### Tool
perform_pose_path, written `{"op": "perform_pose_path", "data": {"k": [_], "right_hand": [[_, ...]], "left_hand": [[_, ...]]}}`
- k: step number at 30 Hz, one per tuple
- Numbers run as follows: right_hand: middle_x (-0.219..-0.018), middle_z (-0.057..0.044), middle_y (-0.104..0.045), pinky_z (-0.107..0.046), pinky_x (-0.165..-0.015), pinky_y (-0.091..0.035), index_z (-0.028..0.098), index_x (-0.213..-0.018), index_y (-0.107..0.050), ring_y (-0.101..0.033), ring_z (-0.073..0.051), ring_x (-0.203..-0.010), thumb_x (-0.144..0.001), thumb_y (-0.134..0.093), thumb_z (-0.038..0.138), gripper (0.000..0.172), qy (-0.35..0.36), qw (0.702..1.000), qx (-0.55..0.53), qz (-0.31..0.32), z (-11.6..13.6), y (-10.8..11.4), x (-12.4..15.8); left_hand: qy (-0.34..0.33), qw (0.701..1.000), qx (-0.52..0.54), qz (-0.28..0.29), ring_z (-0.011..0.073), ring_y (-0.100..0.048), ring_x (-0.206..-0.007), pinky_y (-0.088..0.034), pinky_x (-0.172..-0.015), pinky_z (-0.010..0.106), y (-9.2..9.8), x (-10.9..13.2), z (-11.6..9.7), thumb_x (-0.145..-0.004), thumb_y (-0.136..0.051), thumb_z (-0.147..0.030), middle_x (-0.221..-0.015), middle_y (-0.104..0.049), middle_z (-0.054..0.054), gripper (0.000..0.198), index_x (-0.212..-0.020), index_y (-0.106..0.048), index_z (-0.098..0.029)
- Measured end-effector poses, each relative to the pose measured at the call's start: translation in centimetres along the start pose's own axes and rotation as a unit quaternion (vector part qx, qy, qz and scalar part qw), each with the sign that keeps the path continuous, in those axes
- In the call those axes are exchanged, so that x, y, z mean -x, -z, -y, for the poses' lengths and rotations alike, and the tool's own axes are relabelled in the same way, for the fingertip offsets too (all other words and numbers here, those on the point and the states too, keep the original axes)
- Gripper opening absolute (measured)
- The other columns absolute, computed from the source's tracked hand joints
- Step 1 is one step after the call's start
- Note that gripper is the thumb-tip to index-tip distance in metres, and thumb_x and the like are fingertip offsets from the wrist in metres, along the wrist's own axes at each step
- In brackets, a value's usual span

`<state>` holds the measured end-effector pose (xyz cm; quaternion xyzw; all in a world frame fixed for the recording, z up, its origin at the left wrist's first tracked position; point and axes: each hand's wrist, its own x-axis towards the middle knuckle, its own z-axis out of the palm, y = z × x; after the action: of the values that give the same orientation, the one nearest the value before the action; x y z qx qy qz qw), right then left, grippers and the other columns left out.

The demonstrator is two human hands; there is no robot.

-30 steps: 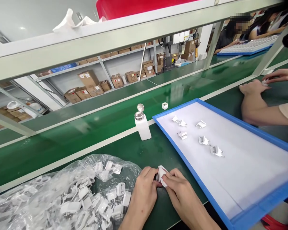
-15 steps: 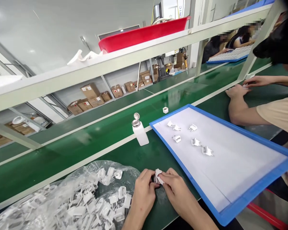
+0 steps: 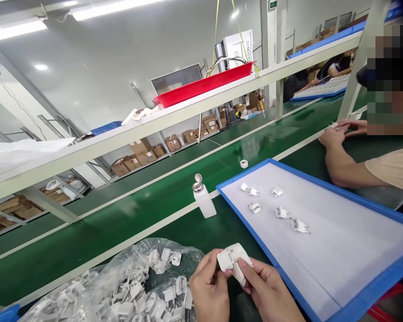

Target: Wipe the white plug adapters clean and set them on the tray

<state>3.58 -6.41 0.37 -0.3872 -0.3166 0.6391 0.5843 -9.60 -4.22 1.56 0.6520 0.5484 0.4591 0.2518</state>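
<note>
In front of me both hands are closed around small white things held together. My left hand (image 3: 210, 286) pinches a white plug piece (image 3: 225, 259) with metal pins on its right side. My right hand (image 3: 270, 288) grips a white folded piece (image 3: 239, 253) that looks like cloth, pressed up against the plug; the fingers partly hide where they meet. To the left lies a clear plastic bag (image 3: 147, 246) heaped with white plug pieces (image 3: 130, 290). Several white plugs (image 3: 299, 226) with two pins lie on a blue-rimmed white tray (image 3: 322, 241) to the right.
A white pump bottle (image 3: 204, 203) with its metal lid raised stands beyond my hands. One small white piece (image 3: 243, 164) sits behind the tray. A shelf rail (image 3: 188, 114) carrying a red tray (image 3: 204, 85) crosses overhead. A co-worker's hands (image 3: 339, 132) are at far right.
The view has tilted up, so the scene sits lower. My hands have turned the plug and the white folded piece, and more of both shows now.
</note>
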Motion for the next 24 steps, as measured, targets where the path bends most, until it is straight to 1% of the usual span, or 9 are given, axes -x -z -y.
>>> {"op": "perform_pose_path", "data": {"k": [5, 9, 11, 13, 15, 17, 20, 22, 24], "right_hand": [[-0.064, 0.001, -0.047, -0.025, -0.06, -0.038, 0.017, -0.07, -0.064, -0.04, -0.014, -0.064, -0.086, -0.062, 0.062, 0.047, 0.028, 0.997, 0.053, -0.052, -0.8, -0.4, 1.3], [-0.08, -0.003, -0.061, -0.023, -0.062, -0.046, 0.02, -0.099, -0.074, -0.054, -0.016, -0.071, -0.091, -0.062, 0.048, 0.032, 0.132, 0.968, 0.132, -0.166, -0.1, 0.5, 1.7], [-0.094, -0.005, -0.066, -0.024, -0.065, -0.049, 0.024, -0.116, -0.072, -0.058, -0.017, -0.078, -0.096, -0.057, 0.031, 0.026, 0.256, 0.927, 0.231, -0.145, 0.1, 1.2, 1.4], [-0.106, -0.006, -0.069, -0.028, -0.073, -0.052, 0.029, -0.138, -0.059, -0.059, -0.019, -0.086, -0.096, -0.053, 0.015, 0.045, 0.378, 0.86, 0.339, -0.055, 0.2, 1.7, 0.9], [-0.101, -0.005, -0.072, -0.031, -0.074, -0.054, 0.031, -0.154, -0.037, -0.058, -0.021, -0.087, -0.095, -0.05, 0.006, 0.065, 0.433, 0.792, 0.429, 0.02, 0.1, 1.9, 0.5], [-0.091, -0.005, -0.071, -0.032, -0.07, -0.054, 0.027, -0.161, -0.02, -0.056, -0.021, -0.079, -0.096, -0.05, 0.005, 0.075, 0.44, 0.755, 0.485, 0.039, -0.3, 1.8, 0.3], [-0.081, -0.004, -0.068, -0.032, -0.066, -0.053, 0.027, -0.16, -0.022, -0.054, -0.021, -0.074, -0.098, -0.047, 0.008, 0.069, 0.432, 0.759, 0.486, 0.023, -1.1, 1.4, 0.7], [-0.077, -0.003, -0.063, -0.029, -0.065, -0.051, 0.029, -0.152, -0.042, -0.055, -0.02, -0.073, -0.1, -0.043, 0.011, 0.055, 0.415, 0.793, 0.447, -0.001, -1.3, 1.2, 1.3], [-0.078, -0.003, -0.06, -0.024, -0.061, -0.049, 0.028, -0.136, -0.06, -0.057, -0.016, -0.067, -0.101, -0.044, 0.019, 0.039, 0.365, 0.835, 0.406, -0.066, -0.9, 1.2, 2.1]], "left_hand": [[0.024, 0.999, -0.001, -0.036, 0.0251, -0.075, -0.094, -0.061, -0.082, 0.031, -0.2, -0.4, -0.6, -0.079, -0.059, -0.016, -0.105, -0.079, 0.007, 0.028, -0.098, -0.08, -0.021], [-0.011, 0.999, -0.036, 0.004, 0.0209, -0.074, -0.088, -0.062, -0.074, 0.026, 0.2, -0.9, -0.9, -0.081, -0.055, -0.01, -0.103, -0.077, 0.006, 0.031, -0.097, -0.078, -0.022], [-0.064, 0.995, -0.073, 0.024, 0.0204, -0.074, -0.091, -0.063, -0.074, 0.025, 0.3, -1.0, -0.7, -0.082, -0.05, -0.005, -0.105, -0.077, 0.006, 0.038, -0.103, -0.076, -0.023], [-0.125, 0.986, -0.108, 0.023, 0.0214, -0.073, -0.097, -0.062, -0.077, 0.026, 0.3, -1.0, -0.3, -0.085, -0.046, -0.004, -0.105, -0.077, 0.007, 0.041, -0.108, -0.073, -0.023], [-0.177, 0.975, -0.136, 0.019, 0.0222, -0.073, -0.096, -0.062, -0.08, 0.029, 0.3, -1.0, -0.1, -0.089, -0.046, -0.005, -0.101, -0.077, 0.007, 0.038, -0.109, -0.072, -0.024], [-0.208, 0.965, -0.156, 0.022, 0.0228, -0.074, -0.094, -0.061, -0.082, 0.031, 0.3, -1.0, 0.1, -0.091, -0.047, -0.008, -0.097, -0.077, 0.007, 0.034, -0.107, -0.071, -0.025], [-0.187, 0.97, -0.153, 0.012, 0.0228, -0.074, -0.092, -0.06, -0.084, 0.032, 0.3, -0.9, 0.4, -0.092, -0.047, -0.009, -0.098, -0.078, 0.007, 0.033, -0.106, -0.072, -0.026], [-0.145, 0.98, -0.136, -0.001, 0.0224, -0.074, -0.094, -0.06, -0.085, 0.031, 0.4, -0.8, 0.5, -0.089, -0.046, -0.007, -0.1, -0.078, 0.006, 0.036, -0.107, -0.072, -0.025], [-0.105, 0.987, -0.121, 0.0, 0.022, -0.075, -0.095, -0.06, -0.081, 0.027, 0.5, -0.6, 0.4, -0.084, -0.048, -0.005, -0.101, -0.079, 0.005, 0.039, -0.106, -0.074, -0.024]]}}
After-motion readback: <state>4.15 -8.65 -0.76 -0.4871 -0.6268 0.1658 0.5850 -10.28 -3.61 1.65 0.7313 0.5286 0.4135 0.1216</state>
